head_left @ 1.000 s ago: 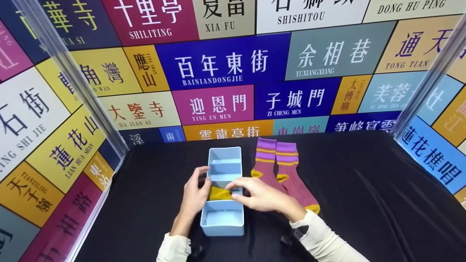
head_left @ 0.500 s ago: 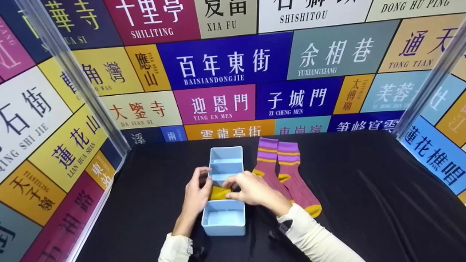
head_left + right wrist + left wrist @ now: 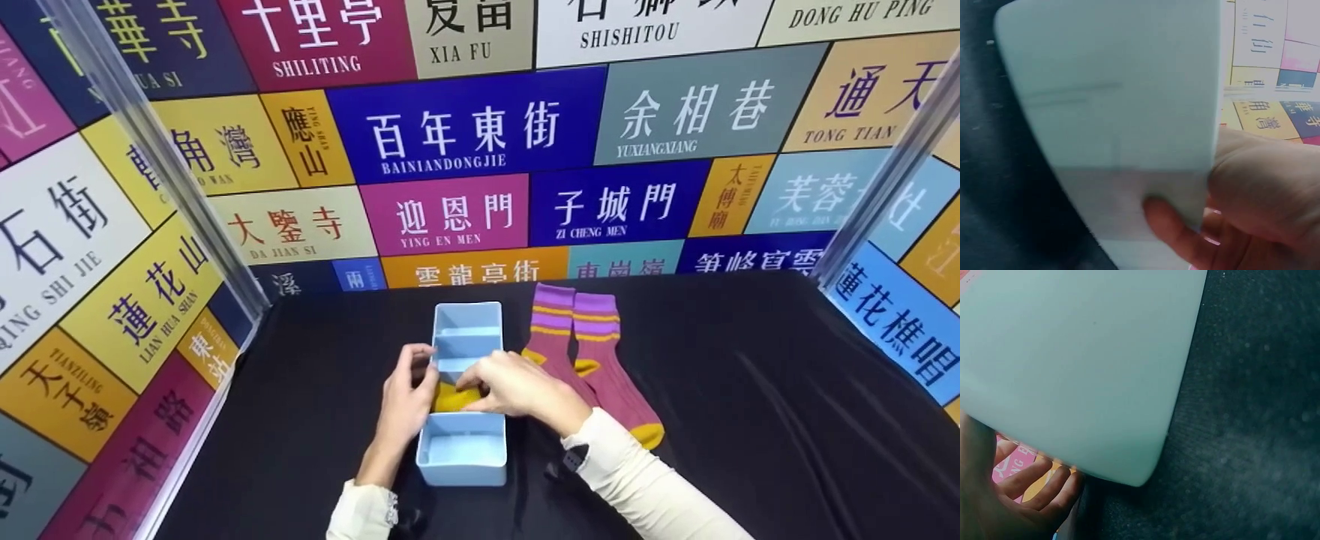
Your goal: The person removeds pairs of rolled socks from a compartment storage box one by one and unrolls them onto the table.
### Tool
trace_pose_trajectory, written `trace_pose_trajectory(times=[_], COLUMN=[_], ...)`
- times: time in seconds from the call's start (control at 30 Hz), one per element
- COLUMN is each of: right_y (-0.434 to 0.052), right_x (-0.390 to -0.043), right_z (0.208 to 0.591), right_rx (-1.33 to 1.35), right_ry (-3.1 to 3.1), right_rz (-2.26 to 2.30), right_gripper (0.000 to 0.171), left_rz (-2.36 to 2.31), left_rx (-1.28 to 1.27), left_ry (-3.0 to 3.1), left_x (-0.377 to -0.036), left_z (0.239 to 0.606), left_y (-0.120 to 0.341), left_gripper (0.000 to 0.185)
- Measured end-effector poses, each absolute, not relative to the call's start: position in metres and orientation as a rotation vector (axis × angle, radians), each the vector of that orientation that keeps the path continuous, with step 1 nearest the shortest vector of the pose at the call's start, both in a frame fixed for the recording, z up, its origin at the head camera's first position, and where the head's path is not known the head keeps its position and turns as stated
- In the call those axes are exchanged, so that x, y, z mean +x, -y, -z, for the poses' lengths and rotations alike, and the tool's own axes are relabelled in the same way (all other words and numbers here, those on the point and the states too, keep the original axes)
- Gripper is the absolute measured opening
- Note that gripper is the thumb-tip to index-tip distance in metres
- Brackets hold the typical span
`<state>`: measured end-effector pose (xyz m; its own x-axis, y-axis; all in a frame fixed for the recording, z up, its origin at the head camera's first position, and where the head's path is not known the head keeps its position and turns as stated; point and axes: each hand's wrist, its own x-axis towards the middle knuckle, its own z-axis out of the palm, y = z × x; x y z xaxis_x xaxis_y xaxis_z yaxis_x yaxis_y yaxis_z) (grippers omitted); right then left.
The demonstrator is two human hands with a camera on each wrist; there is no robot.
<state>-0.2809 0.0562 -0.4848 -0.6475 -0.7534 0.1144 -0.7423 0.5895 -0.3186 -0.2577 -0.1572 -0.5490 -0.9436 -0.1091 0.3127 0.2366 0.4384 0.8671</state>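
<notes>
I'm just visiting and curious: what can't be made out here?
Head view: part of the yellow cloth, hidden by the right hand.
Head view: toe of the sock nearer the box, hidden by the right arm.
Both wrist views: inside of the box, hidden by its wall.
Head view: tops of the highest signs, cut off by the edge.

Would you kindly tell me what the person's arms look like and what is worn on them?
The left sleeve and right sleeve are both cream and long. A small black device sits against the right one; the dark item by the left one is unclear.
</notes>
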Motion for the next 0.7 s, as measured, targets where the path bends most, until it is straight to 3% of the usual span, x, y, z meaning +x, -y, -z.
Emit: trace_pose_trajectory(times=[0.33,0.7], right_y=[-0.053,-0.055], right_x=[-0.282,-0.283], right_z=[0.472,0.481], right_rx=[-1.224,-1.309], right_ry=[-2.673,-2.754], right_rz=[0.455,0.468], right_gripper=[0.044,0.027], left_rz=[1.501,1.519], left_rx=[-0.123,-0.108], left_ry=[2.385,2.395], left_x=[-0.259,-0.258], left_z=[0.548,0.549], left_y=[0.159,0.159], left_gripper=[0.023,0.022])
